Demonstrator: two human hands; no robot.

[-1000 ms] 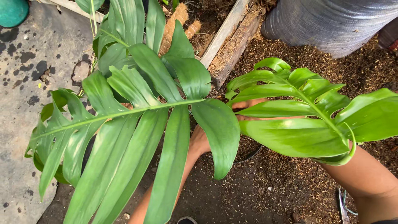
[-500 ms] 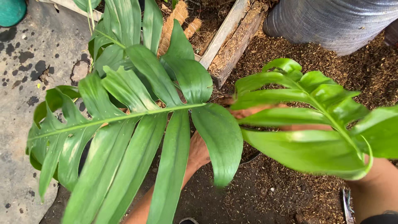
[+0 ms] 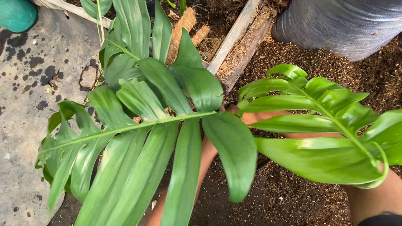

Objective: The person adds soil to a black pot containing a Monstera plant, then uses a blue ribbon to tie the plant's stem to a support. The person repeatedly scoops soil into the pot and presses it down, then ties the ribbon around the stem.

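A plant with big split green leaves fills the view. One long leaf (image 3: 138, 138) spreads to the lower left, another leaf (image 3: 322, 125) to the right. My left hand (image 3: 208, 148) reaches up from the bottom under the long leaf, and only the wrist shows. My right hand (image 3: 252, 117) comes in from the lower right beneath the right leaf, towards the plant's base. The leaves hide the fingers of both hands. A dark pot rim (image 3: 263, 164) peeks out below the leaves.
Brown mulch (image 3: 293, 201) covers the ground on the right. A stained concrete slab (image 3: 29, 83) lies left, with a teal container (image 3: 14, 14) at its top corner. Wooden boards (image 3: 236, 35), a coir pole (image 3: 182, 31) and a grey woven sack (image 3: 343, 25) sit at the back.
The right leaf has swung a little lower and nearer to the camera. The long left leaf and both arms stay about where they were.
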